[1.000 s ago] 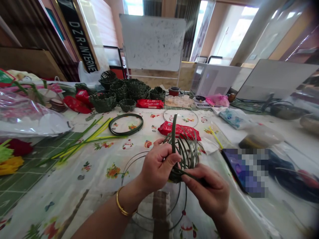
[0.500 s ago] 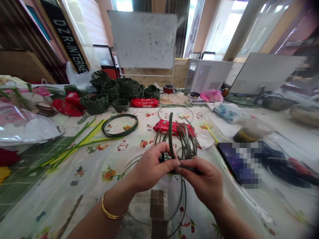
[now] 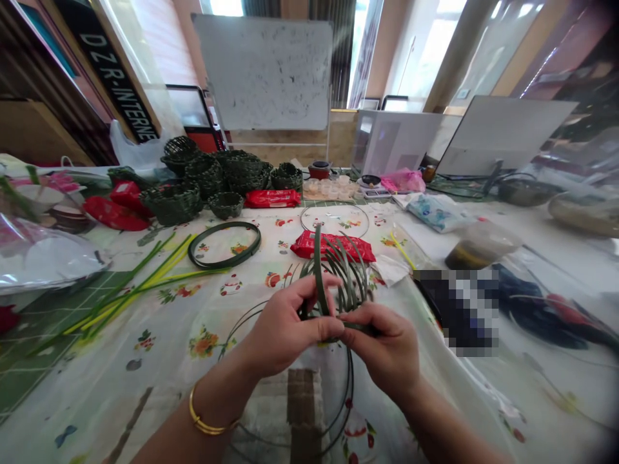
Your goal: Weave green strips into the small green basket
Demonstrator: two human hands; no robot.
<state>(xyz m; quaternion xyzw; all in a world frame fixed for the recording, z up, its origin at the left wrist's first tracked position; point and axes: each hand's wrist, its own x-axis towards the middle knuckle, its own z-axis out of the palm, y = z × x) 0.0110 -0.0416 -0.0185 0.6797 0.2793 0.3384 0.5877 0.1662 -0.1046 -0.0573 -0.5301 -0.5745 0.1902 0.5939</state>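
Both hands meet over the middle of the table around a small piece of weaving made of dark green strips (image 3: 348, 274). The strips curve upward and stand in a loose fan behind my fingers. My left hand (image 3: 294, 319) is closed on the weaving, thumb pressed on top, with one wide strip (image 3: 318, 267) rising beside its fingers. My right hand (image 3: 384, 341) pinches the near edge with thumb and forefinger, its fingertips touching the left thumb. The base of the weaving is mostly hidden by my hands. Thin dark strands (image 3: 349, 393) loop down toward me below it.
A coiled green strip (image 3: 225, 245) and yellow-green strips (image 3: 145, 283) lie to the left. Several woven green baskets (image 3: 171, 203) stand at the back left. Red packets (image 3: 304, 246) lie beyond my hands. To the right are a phone (image 3: 428, 296) and a plastic tub (image 3: 478, 245).
The view has turned slightly, so everything sits a little further left. Both hands keep their hold on the weaving; the left hand's fingers have shifted slightly around the upright strip.
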